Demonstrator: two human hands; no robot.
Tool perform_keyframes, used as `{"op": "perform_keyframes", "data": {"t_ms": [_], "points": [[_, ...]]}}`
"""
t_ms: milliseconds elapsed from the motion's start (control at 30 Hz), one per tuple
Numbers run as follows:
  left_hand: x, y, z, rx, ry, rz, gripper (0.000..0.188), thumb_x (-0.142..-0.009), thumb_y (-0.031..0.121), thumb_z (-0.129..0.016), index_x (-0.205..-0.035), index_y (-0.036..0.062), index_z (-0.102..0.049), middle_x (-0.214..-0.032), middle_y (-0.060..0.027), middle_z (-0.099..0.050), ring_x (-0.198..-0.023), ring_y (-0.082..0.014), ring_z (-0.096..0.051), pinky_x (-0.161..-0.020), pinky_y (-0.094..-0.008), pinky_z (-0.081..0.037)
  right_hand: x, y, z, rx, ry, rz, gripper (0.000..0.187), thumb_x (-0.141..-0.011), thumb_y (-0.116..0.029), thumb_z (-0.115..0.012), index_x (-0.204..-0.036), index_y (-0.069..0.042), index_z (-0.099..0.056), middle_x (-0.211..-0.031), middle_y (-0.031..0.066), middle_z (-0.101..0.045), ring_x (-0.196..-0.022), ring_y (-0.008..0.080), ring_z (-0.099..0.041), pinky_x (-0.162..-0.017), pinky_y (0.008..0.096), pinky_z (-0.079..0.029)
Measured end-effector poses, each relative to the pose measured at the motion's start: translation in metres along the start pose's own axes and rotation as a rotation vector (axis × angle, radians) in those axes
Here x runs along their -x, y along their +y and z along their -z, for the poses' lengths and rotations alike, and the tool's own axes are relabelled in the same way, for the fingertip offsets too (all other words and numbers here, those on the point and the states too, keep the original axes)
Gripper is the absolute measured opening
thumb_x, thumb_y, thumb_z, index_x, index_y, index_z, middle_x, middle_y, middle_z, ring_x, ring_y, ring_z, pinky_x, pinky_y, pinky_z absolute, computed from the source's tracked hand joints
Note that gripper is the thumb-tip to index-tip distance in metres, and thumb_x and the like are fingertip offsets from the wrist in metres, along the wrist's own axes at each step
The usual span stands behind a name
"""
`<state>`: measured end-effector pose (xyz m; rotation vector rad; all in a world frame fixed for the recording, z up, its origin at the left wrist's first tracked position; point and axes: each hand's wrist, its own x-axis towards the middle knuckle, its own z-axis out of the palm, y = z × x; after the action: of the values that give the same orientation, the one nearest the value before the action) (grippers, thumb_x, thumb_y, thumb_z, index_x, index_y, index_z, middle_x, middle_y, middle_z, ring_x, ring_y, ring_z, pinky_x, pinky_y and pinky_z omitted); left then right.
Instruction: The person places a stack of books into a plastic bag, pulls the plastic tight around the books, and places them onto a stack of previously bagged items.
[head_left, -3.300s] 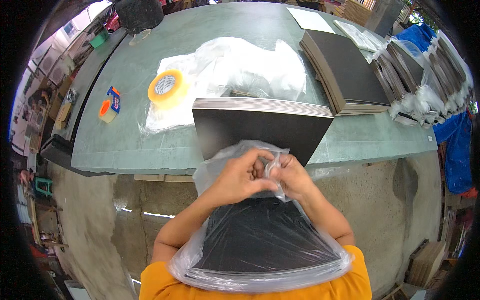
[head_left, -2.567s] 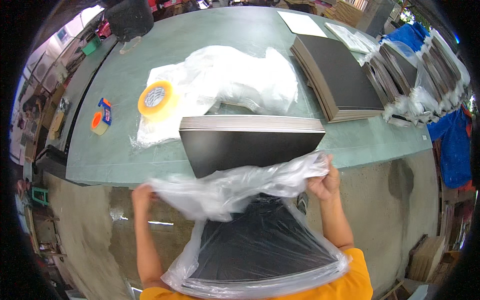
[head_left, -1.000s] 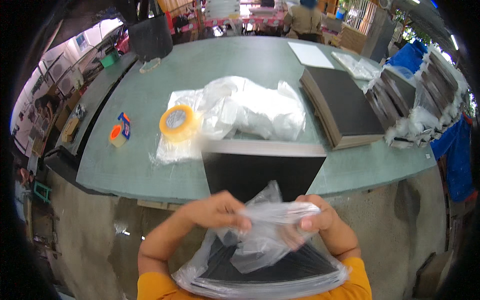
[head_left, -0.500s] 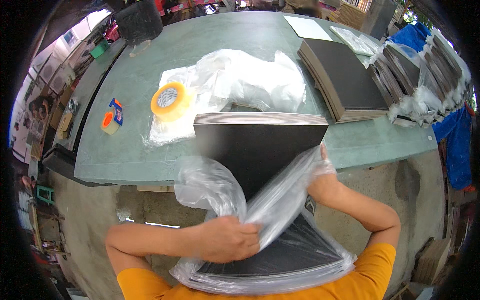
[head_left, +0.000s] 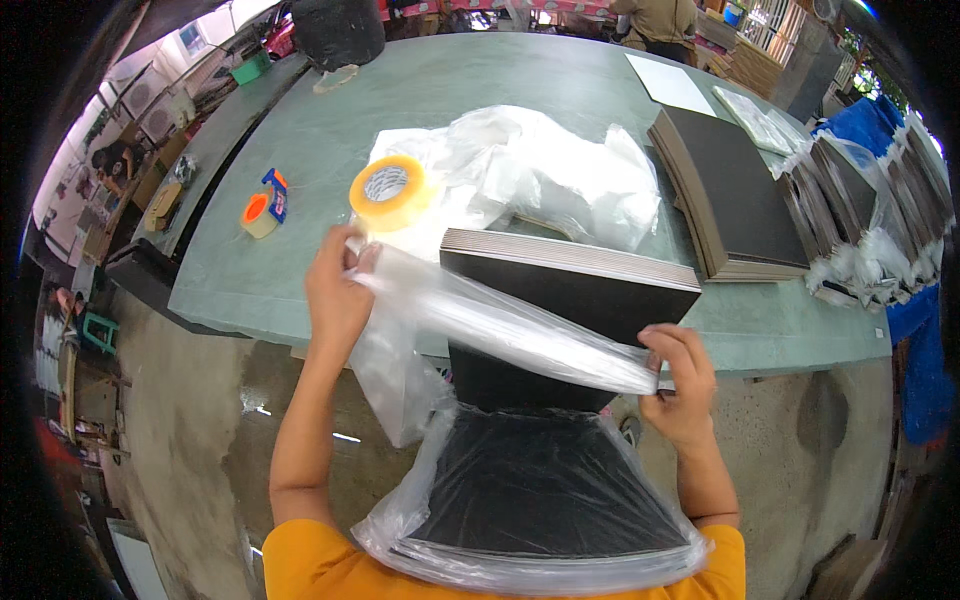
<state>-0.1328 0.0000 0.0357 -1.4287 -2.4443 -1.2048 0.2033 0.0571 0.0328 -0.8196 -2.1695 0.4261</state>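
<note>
A stack of black boards [head_left: 560, 290] with pale layered edges stands tilted between my body and the table's front edge. Clear plastic bag [head_left: 565, 520] covers its lower part, close to me. Across the upper part of the stack, the bag's loose mouth [head_left: 530, 335] is stretched in a gathered band. My left hand [head_left: 338, 285] pinches one end of that band, left of the boards and just below the tape roll. The other end is gripped by my right hand [head_left: 682, 380], fingers curled at the stack's right side. Some of the plastic is blurred by motion.
On the green table [head_left: 330, 130] lie a yellowish tape roll [head_left: 395, 195], a small orange-and-blue tape dispenser [head_left: 262, 205] and crumpled plastic bags [head_left: 560, 165]. Rightward are a dark board stack [head_left: 735, 190], plastic-wrapped stacks [head_left: 850, 200] and a white sheet [head_left: 668, 82]. Another person [head_left: 665, 20] is beyond the table.
My left hand has moved up and left, pulling the bag's mouth out into a band. My right hand has shifted slightly down and right. The view has also shifted.
</note>
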Motion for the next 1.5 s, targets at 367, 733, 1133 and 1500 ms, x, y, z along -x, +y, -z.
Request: {"op": "perform_keyframes", "data": {"t_ms": [367, 733, 1133, 1500], "points": [[0.025, 0.031, 0.004, 0.014, -0.162, -0.663, 0.057, -0.054, -0.011, -0.051, -0.104, 0.0135, -0.058, -0.098, -0.0098, -0.055, -0.086, -0.0249, -0.053, -0.066, -0.0304, -0.045, 0.005, 0.033, 0.036, 0.022, 0.212, -0.107, 0.045, -0.052, 0.010, -0.048, -0.092, -0.005, -0.064, -0.081, 0.0092, -0.053, -0.073, 0.0181, -0.052, -0.067, 0.0226, -0.039], [0.082, -0.091, -0.048, 1.283, -1.084, 0.773, 0.037, -0.057, 0.001, -0.063, -0.093, -0.0004, -0.055, -0.073, -0.0092, -0.060, -0.058, -0.0170, -0.056, -0.051, -0.0248, -0.043, 0.104, 0.116, -0.026, -0.992, -0.276, -0.789, 0.034, -0.062, -0.024, -0.071, -0.088, -0.006, -0.058, -0.076, 0.0047, -0.060, -0.062, 0.0121, -0.056, -0.054, 0.0217, -0.043], [0.071, -0.046, -0.020, 0.531, -1.106, 0.235, 0.026, -0.078, 0.018, -0.057, -0.096, 0.0006, -0.059, -0.090, -0.0092, -0.062, -0.079, -0.0158, -0.057, -0.071, -0.0266, -0.044, 0.053, 0.082, 0.006, -0.573, -0.494, -0.757, 0.022, -0.081, -0.016, -0.047, -0.088, 0.001, -0.060, -0.087, 0.0137, -0.061, -0.080, 0.0239, -0.057, -0.072, 0.0346, -0.043], [0.176, -0.057, -0.125, 0.266, -1.435, -0.073, 0.026, -0.082, 0.028, -0.050, -0.097, 0.0079, -0.055, -0.096, -0.0146, -0.055, -0.089, -0.0234, -0.053, -0.076, -0.0335, -0.042, 0.165, 0.108, -0.114, -0.191, -1.190, -0.385, 0.061, -0.085, -0.049, -0.033, -0.128, -0.007, -0.031, -0.133, 0.0200, -0.025, -0.121, 0.0336, -0.027, -0.098, 0.0399, -0.025]]}}
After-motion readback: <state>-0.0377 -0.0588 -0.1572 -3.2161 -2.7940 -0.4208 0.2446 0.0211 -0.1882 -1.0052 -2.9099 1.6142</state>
